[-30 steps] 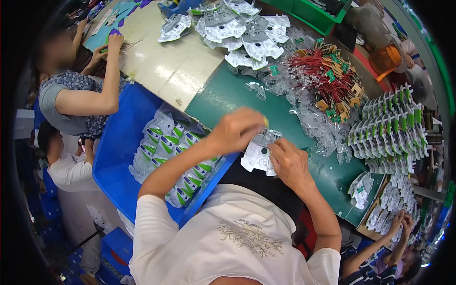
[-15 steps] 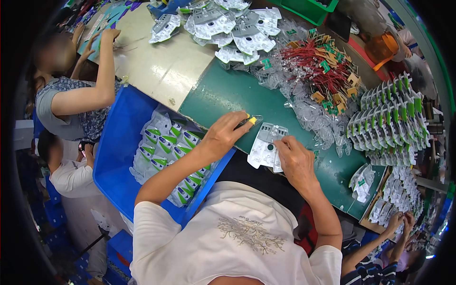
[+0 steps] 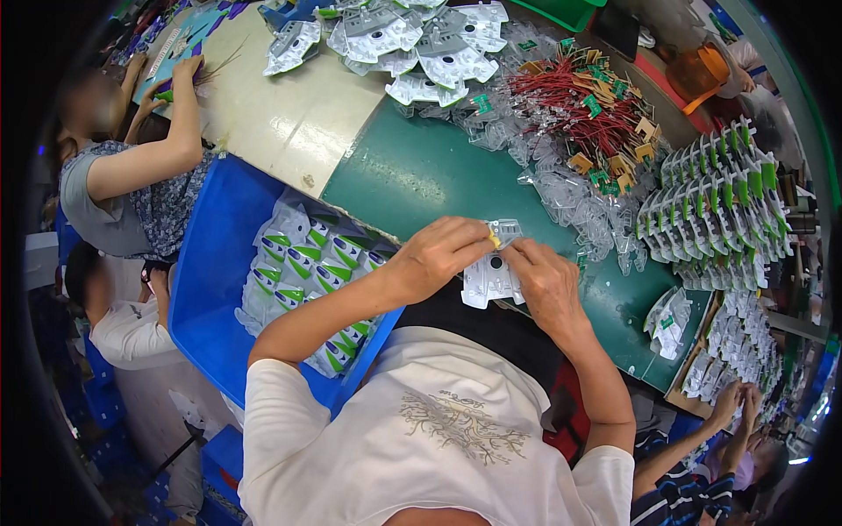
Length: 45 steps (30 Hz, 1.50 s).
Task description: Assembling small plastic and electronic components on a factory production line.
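White plastic, the panel (image 3: 488, 282) sits low in my head view, partly off the near edge of the table (image 3: 412, 171). Half a second ago I saw the left hand (image 3: 438, 257) apart from it, out toward 10 o'clock; now that hand has come in over the panel's upper end, almost meeting the right hand (image 3: 545, 280). The right hand has also slid up the panel's side, and its fingers now cover more of it. My whole view has shifted a little as well.

From the left hand, the panel lies at 4 o'clock; from the right hand, at 9 o'clock, in contact. I see the right hand pinching the panel's right edge between thumb and fingers. The left hand clasps a yellow piece (image 3: 495, 241) in its fingertips, above the panel; I cannot tell whether the two touch.

Around the panel, I have the blue bin (image 3: 203, 272) at 9 o'clock and the red wires (image 3: 566, 101) at 1 o'clock.
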Each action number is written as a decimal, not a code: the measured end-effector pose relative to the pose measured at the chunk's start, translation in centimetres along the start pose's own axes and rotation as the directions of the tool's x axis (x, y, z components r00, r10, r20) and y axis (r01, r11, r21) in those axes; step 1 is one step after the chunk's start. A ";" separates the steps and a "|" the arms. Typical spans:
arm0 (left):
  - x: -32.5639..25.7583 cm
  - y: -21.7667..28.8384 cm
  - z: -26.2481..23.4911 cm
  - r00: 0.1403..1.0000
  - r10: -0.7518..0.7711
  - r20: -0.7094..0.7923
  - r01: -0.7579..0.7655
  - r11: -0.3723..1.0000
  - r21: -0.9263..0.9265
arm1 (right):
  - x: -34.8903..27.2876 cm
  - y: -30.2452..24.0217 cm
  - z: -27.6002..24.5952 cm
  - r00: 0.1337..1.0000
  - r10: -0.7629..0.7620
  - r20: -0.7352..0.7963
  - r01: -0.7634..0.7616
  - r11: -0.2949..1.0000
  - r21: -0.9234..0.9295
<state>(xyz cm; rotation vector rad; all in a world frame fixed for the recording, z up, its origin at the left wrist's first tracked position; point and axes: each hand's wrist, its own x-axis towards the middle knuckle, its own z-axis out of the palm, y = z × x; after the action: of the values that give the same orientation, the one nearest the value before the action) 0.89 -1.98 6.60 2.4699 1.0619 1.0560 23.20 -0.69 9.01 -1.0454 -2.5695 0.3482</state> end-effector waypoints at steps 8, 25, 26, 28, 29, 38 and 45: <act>0.6 0.0 0.9 0.992 -0.037 0.119 0.031 0.998 0.052 | -0.5 0.6 1.3 0.991 0.088 -0.100 -0.077 0.991 0.108; 0.6 -0.5 2.6 0.988 -0.156 0.013 0.150 0.919 -0.364 | -1.8 -0.5 -1.4 0.964 0.259 0.055 -0.264 0.945 0.193; 0.6 -0.7 2.4 0.987 -0.128 0.097 0.153 0.934 -0.322 | -1.7 -0.6 -1.7 0.968 0.246 0.046 -0.250 0.948 0.198; 0.7 -0.7 2.1 0.978 -0.108 0.181 0.157 0.947 -0.280 | -1.7 -0.7 -2.4 0.972 0.231 0.043 -0.235 0.950 0.204; 0.9 -0.5 2.0 0.973 -0.105 0.207 0.156 0.955 -0.251 | -1.9 -0.8 -2.6 0.959 0.281 0.021 -0.270 0.895 0.355; 0.6 -0.6 2.4 0.977 -0.102 0.186 0.149 0.953 -0.263 | -3.2 -2.9 -1.8 0.965 0.165 -0.202 -0.091 0.940 0.330; 0.5 -0.5 2.8 0.982 -0.123 0.145 0.162 0.942 -0.295 | -3.2 -3.1 -1.8 0.992 0.117 -0.047 -0.110 0.984 0.142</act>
<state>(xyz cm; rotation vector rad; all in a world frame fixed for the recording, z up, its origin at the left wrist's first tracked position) 2.84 -1.15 4.66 2.1477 0.9434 0.9298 24.11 -4.99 10.99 -1.1362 -2.4050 0.5127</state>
